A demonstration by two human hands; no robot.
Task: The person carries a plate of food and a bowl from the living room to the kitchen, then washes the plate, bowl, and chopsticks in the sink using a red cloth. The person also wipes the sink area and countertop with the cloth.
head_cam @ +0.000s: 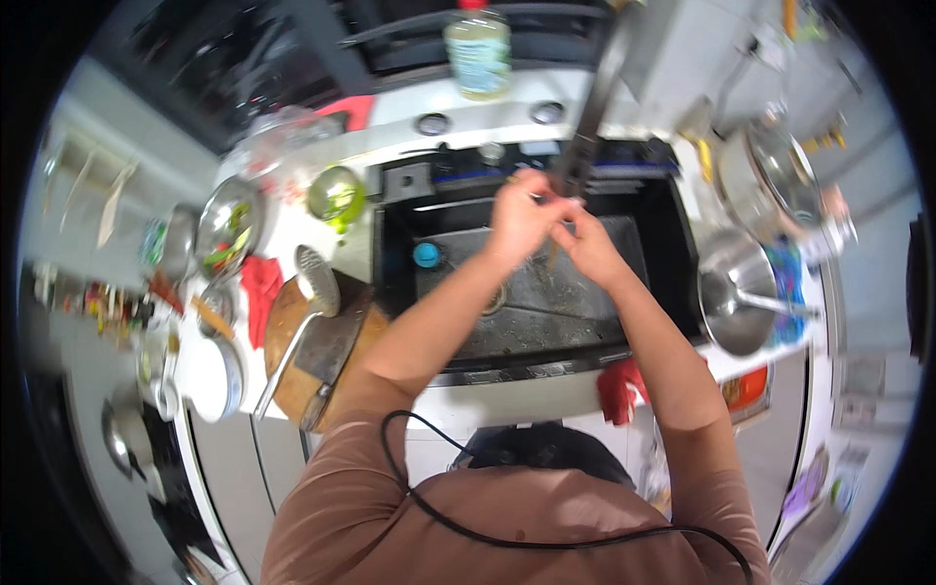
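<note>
Both my hands meet over the black kitchen sink [468, 351], close under the dark faucet [585, 139]. My left hand [523, 219] has its fingers bent against those of my right hand [589, 245]. A small, thin brownish thing [553, 257] shows just below the fingers; whether it is held or is falling water is unclear. What lies between the fingertips is blurred and mostly hidden. A round blue object [426, 254] sits at the sink's left side, and a round drain fitting [494, 301] is partly covered by my left forearm.
Left of the sink, a cleaver [333, 340] and a skimmer [318, 281] lie on a round wooden board [281, 322]. Beyond are a metal bowl of vegetables [228, 227] and a green container [338, 196]. At right stand a steel bowl [735, 292] and a lidded pot [764, 175]. A bottle [478, 55] stands behind.
</note>
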